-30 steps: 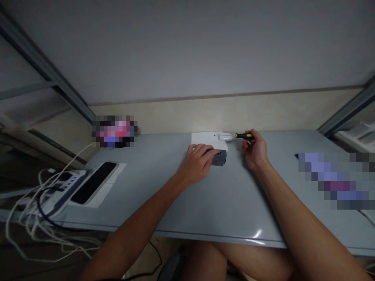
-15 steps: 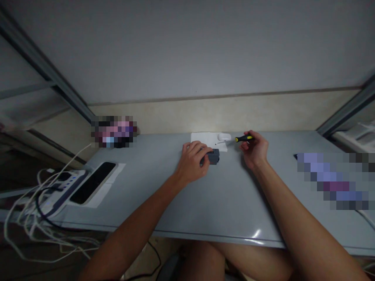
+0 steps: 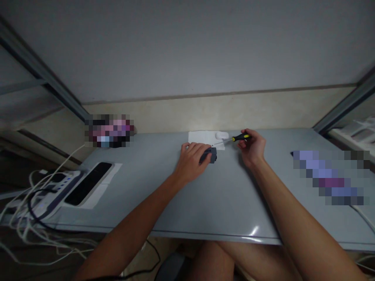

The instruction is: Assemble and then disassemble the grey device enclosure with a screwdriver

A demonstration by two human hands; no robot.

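Note:
My left hand (image 3: pixel 191 160) is closed round a small dark grey box-shaped device (image 3: pixel 213 155) with a row of slots along its top. The device rests on the table, its left part hidden under my fingers. Held in my right hand (image 3: pixel 253 146) is a screwdriver (image 3: pixel 240 137) with a black and yellow handle. Its thin shaft points left and slightly down, with the tip close to the device's far top edge. I cannot tell whether the tip touches it. Behind the device lies a white paper (image 3: pixel 202 136), with a white rounded case (image 3: pixel 222 135) on its right part.
A phone (image 3: pixel 89 183) lies on white paper at the left, beside a power strip (image 3: pixel 55 197) with tangled cables (image 3: pixel 35 234). Blurred-out items sit at the back left (image 3: pixel 111 130) and right (image 3: pixel 328 177) of the grey table (image 3: pixel 222 203). A wall (image 3: pixel 205 111) stands behind.
The whole view has shifted slightly. The screwdriver tip has come a little nearer to the device's top edge, and my left thumb reaches slightly further along the device. Both grips are kept.

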